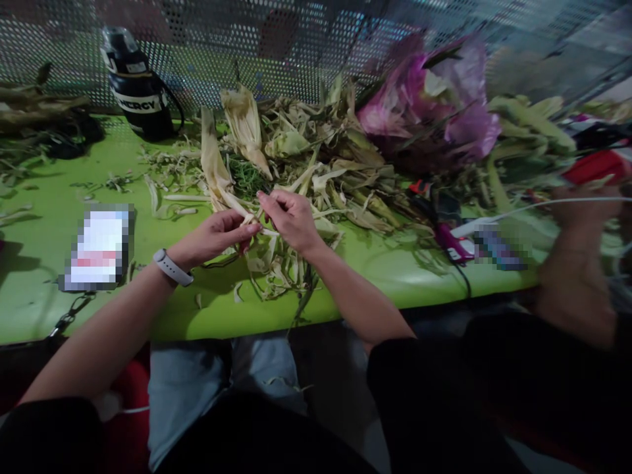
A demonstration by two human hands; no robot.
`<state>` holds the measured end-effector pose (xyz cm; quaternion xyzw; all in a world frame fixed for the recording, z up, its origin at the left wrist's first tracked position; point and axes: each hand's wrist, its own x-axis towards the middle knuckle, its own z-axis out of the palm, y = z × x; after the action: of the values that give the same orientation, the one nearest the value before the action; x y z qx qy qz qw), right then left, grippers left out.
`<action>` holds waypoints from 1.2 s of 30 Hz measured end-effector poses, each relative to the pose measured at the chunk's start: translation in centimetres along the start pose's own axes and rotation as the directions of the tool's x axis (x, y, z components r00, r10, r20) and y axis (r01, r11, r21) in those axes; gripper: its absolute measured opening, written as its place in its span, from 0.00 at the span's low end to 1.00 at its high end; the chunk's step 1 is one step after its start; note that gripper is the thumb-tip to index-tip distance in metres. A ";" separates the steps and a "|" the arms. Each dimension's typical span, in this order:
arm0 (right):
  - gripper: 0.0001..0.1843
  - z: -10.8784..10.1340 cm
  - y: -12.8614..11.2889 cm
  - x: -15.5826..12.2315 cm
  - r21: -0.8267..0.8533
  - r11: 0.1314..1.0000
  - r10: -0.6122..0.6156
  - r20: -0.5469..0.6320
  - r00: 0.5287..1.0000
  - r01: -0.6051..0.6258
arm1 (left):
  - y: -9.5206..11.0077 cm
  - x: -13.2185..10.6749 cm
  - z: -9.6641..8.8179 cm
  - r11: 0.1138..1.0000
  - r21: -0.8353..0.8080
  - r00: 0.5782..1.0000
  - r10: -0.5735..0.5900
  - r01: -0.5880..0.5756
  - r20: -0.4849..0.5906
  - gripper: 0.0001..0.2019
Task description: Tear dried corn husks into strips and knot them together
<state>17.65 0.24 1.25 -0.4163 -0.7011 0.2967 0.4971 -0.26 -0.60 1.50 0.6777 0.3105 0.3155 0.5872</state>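
A long pale corn husk (216, 164) slants down into my left hand (222, 236), whose thumb and fingers are closed around its narrow lower end. Close beside it, my right hand (292, 217) has thumb and forefinger pinched at the same narrow end, where a thin strip seems to cross it. What lies right between the right fingertips is partly hidden. Behind the hands sits a heap of dried husks (360, 194), with another pale folded husk (245, 128) leaning on it. Torn husk scraps (281, 270) lie below my hands on the green table (197, 309).
A black bottle (141, 99) stands at the back left. On the left lies a phone (99, 247) with its screen lit. A pink plastic bag (464, 125) rests at the back right against a perforated panel (311, 52). At the right is another person's forearm (573, 270).
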 end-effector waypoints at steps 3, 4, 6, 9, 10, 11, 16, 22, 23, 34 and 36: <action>0.28 -0.3 0.2 0.2 0.025 0.999 0.031 -0.013 0.999 -0.030 | -0.6 0.2 0.0 0.996 -0.087 0.999 0.034 -0.036 -0.027 0.16; 0.28 -0.5 0.3 0.2 0.035 0.999 0.035 -0.045 0.998 -0.033 | -0.9 0.2 0.0 0.990 -0.128 0.997 0.052 -0.060 -0.061 0.16; 0.28 -0.9 0.2 0.2 0.039 0.999 0.015 -0.140 0.990 -0.010 | -1.2 0.4 0.0 0.972 -0.208 0.983 0.079 -0.113 -0.165 0.14; 0.24 -1.0 -0.1 -0.3 -0.012 0.999 -0.046 -0.101 0.994 0.045 | -1.5 0.7 0.1 0.947 -0.263 0.940 0.090 -0.183 -0.330 0.12; 0.22 -0.7 -0.2 -0.5 -0.033 0.998 -0.048 -0.015 0.999 0.048 | -1.5 0.7 0.1 0.944 -0.266 0.928 0.090 -0.195 -0.361 0.12; 0.18 -0.4 -0.3 -0.7 -0.052 0.998 -0.034 0.087 0.996 0.039 | -1.5 0.8 0.2 0.942 -0.269 0.922 0.090 -0.201 -0.377 0.13; 0.15 1.6 0.3 -1.1 0.096 0.989 0.075 0.314 0.947 -0.110 | -1.0 0.7 0.6 0.946 -0.265 0.919 0.072 -0.185 -0.387 0.15; 0.16 1.0 1.0 -0.3 0.168 0.963 0.102 0.494 0.863 -0.211 | -0.6 0.3 0.0 0.977 -0.173 0.921 0.048 -0.123 -0.387 0.14; 0.16 0.8 1.1 -0.3 0.170 0.960 0.106 0.521 0.847 -0.224 | -0.5 0.3 -0.2 0.978 -0.163 0.917 0.054 -0.127 -0.394 0.14; 0.17 -0.1 0.6 0.1 0.132 0.939 0.227 0.459 0.859 -0.319 | 0.1 0.3 -0.3 0.949 -0.271 0.888 0.021 -0.162 -0.460 0.17; 0.22 -0.3 0.9 0.4 0.201 0.915 0.269 0.338 0.902 -0.349 | 0.0 0.3 -0.3 0.950 -0.288 0.900 -0.017 -0.121 -0.436 0.15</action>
<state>18.16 0.98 0.83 -0.4046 -0.6489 0.5209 0.3793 -0.36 -0.17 1.59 0.4988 0.3617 0.5182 0.5931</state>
